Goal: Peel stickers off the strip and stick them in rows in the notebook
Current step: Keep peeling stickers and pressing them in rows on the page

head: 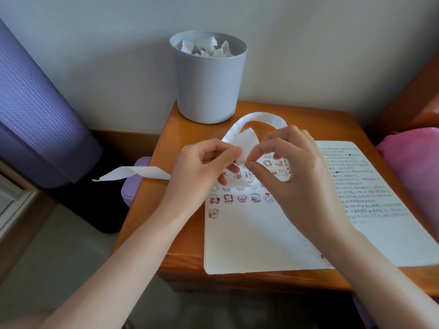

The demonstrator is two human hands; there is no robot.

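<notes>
While the left hand pinches the looping white paper sticker strip, the right hand pinches its lower edge between thumb and forefinger, above the open white notebook on the orange wooden table.

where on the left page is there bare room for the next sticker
Bare: right of the lone sticker starting the lowest row, and the whole left page below it to the near edge. Crowded: the sticker rows above.
</notes>
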